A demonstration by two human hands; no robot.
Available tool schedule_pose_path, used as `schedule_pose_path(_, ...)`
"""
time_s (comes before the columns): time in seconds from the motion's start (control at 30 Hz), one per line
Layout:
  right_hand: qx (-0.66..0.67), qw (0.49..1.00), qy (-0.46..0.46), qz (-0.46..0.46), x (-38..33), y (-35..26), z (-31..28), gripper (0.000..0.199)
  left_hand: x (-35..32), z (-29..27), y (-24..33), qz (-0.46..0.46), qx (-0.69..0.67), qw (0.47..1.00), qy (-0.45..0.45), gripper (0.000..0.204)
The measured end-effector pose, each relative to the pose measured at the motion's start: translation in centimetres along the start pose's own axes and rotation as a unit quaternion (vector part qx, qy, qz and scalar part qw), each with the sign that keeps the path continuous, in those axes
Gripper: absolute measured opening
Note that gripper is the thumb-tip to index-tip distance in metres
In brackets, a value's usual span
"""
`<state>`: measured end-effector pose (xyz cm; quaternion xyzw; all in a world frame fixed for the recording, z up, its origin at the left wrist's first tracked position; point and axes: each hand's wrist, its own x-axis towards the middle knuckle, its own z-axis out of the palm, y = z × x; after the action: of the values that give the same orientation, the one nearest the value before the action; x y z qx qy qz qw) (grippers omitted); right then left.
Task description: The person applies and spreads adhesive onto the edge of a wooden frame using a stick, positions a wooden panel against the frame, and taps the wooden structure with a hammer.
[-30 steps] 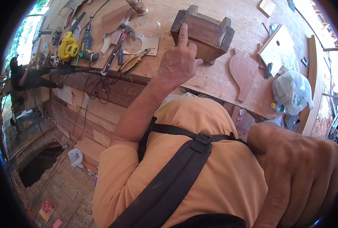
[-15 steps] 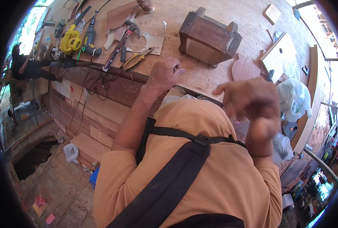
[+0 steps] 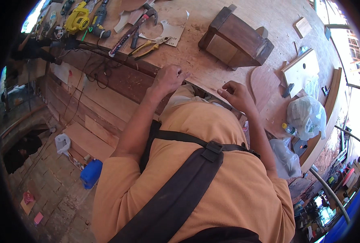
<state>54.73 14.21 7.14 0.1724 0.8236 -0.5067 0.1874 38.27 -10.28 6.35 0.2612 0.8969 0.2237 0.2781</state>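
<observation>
My left hand (image 3: 168, 79) is closed at the near edge of the wooden workbench (image 3: 196, 60). Thumb and fingertips meet toward the right; anything between them is too small to make out. My right hand (image 3: 237, 96) hovers at the same edge, fingers loosely bent and thumb apart, with nothing seen in it. Beyond both hands stands a dark brown wooden piece (image 3: 236, 36) with a paler side panel. Yellow-handled pliers (image 3: 149, 47), a claw hammer (image 3: 133, 30) and a cut sheet of sandpaper (image 3: 174, 32) lie past my left hand.
A yellow blower (image 3: 77, 19) and a power drill (image 3: 100, 22) sit at the far left. Right of my right hand are a rounded thin board (image 3: 265, 87), a pale panel (image 3: 300, 71) and plastic bags (image 3: 307, 115). A blue container (image 3: 92, 174) stands on the floor.
My right hand has dropped from a raised, blurred position to the bench edge, moving left. My left hand stays closed near the same spot. The view has shifted slightly.
</observation>
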Motion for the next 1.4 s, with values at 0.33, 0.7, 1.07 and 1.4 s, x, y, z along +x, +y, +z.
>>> schedule_pose_path(0.33, -0.264, 0.964, 0.039, 0.015, -0.3, 4.2, 1.2, 0.05, 1.6, -0.2, -4.5, -0.02, 0.014, 0.997, -0.072, 0.04)
schedule_pose_path(0.7, -0.229, 0.971, 0.056, 0.043, -1.2, 6.5, 2.2, 0.05, 4.9, -1.5, -6.8, -0.062, -0.013, 0.994, -0.086, 0.044)
schedule_pose_path(1.07, -0.19, 0.976, 0.027, 0.105, -1.3, 8.3, 2.2, 0.053, 6.7, -0.7, -7.9, -0.034, 0.015, 0.994, -0.105, 0.054)
schedule_pose_path(1.4, -0.198, 0.971, 0.071, 0.115, -0.8, 10.2, 3.3, 0.049, 5.4, -0.4, -8.9, -0.031, 0.007, 0.993, -0.11, 0.044)
